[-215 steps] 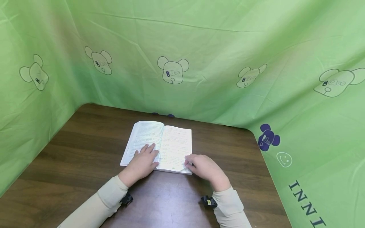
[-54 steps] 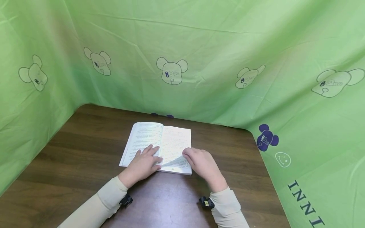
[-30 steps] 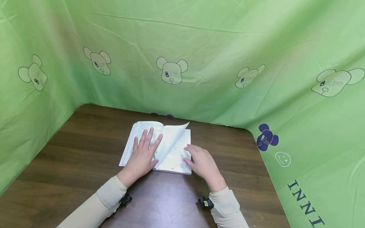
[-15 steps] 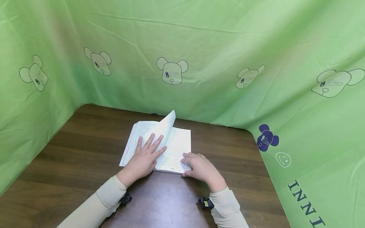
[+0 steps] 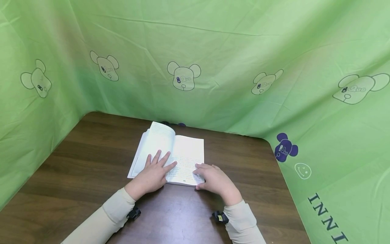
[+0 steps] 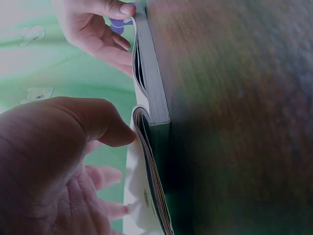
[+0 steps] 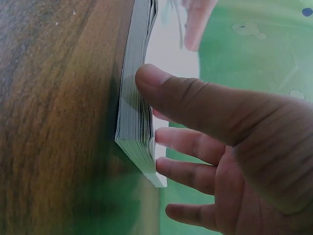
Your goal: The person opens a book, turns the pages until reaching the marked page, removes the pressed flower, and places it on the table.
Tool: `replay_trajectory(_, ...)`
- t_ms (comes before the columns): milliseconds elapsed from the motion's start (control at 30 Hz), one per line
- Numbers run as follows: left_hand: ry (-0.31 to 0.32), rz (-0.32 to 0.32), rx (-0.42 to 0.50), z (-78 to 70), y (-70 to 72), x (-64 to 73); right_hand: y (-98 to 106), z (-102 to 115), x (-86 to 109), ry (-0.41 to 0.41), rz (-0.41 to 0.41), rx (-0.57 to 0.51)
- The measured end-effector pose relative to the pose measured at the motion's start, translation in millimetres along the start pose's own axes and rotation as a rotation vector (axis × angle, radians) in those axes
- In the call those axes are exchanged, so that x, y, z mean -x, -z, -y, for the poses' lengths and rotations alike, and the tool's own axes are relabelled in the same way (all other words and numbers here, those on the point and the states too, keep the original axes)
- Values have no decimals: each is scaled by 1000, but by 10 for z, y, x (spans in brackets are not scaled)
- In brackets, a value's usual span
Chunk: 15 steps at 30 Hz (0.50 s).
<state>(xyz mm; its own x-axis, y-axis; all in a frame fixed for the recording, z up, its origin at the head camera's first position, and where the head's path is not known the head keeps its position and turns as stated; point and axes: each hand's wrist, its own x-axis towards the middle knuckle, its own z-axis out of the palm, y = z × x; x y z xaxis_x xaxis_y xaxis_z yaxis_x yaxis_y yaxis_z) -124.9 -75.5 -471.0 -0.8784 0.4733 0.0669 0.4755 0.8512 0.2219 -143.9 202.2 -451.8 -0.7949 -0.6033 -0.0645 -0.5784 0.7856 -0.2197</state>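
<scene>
An open book with printed white pages lies on the table. On its left side a turned leaf stands partly raised, its far end curling up above the stack. My left hand rests on the left pages near the spine, fingers spread, and in the left wrist view its thumb is at the book's near edge. My right hand lies at the lower right corner. In the right wrist view its fingertips touch the right page and the thumb lies along the page edges.
The brown wooden table carries the book near its middle. A green curtain with printed bear heads hangs behind and along both sides. A black wrist device sits at the left cuff and another wrist device at the right.
A leaf lifted at the right hand has swung over from right to left. The right hand has let it go and moved down to the page's lower corner; the left hand has shifted across the leaf.
</scene>
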Motion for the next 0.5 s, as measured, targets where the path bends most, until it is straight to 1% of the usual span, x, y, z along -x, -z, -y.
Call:
replay_trajectory(200, 55, 34, 48, -10, -8, 4, -10, -15, -2, 12, -3, 23)
replay_trajectory(500, 151, 68, 100, -12, 4, 5, 17, -29, 14, 39, 7, 17)
